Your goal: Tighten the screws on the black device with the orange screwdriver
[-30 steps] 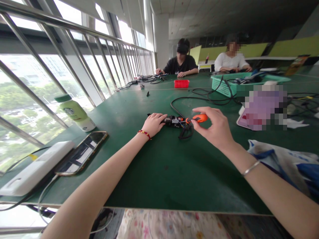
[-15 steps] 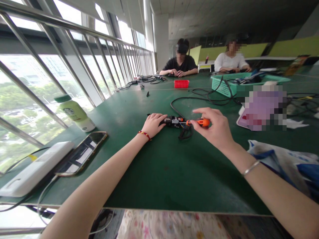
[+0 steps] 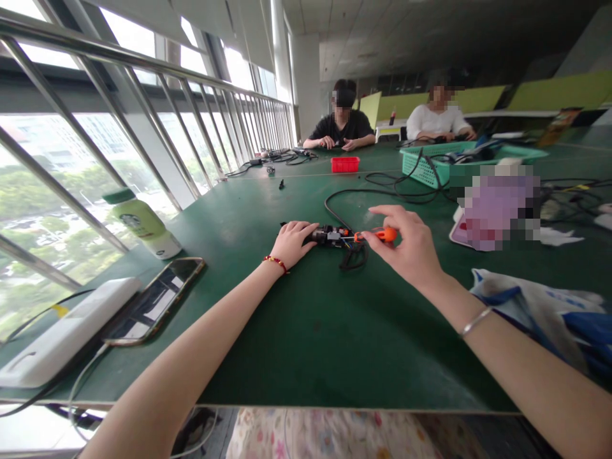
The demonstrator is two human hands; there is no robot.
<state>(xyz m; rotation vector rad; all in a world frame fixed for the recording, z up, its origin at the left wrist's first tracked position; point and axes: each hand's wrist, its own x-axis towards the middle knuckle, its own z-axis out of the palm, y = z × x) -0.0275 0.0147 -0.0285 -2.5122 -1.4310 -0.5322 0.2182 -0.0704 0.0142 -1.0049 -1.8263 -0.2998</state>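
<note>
1. Stuff around you on the green bench: bottle, phone and power strip off to your left; red bin and green basket further back; bag by your right forearm. A black cable curves in just behind your work, so that's the closest clutter.
2. The device is lying flat on the bench between your hands. It's black with a grey block, bits of orange and thin wires at its right end. Your left hand has its grip closed over the left end, hiding that part.
3. Your right hand has its grip pinched on the orange screwdriver, shaft pointing left over the device. Can't tell if the tip's seated.
4. Count: one device, one screwdriver, one bottle, one bin, one basket, plus two people across from you.
</note>
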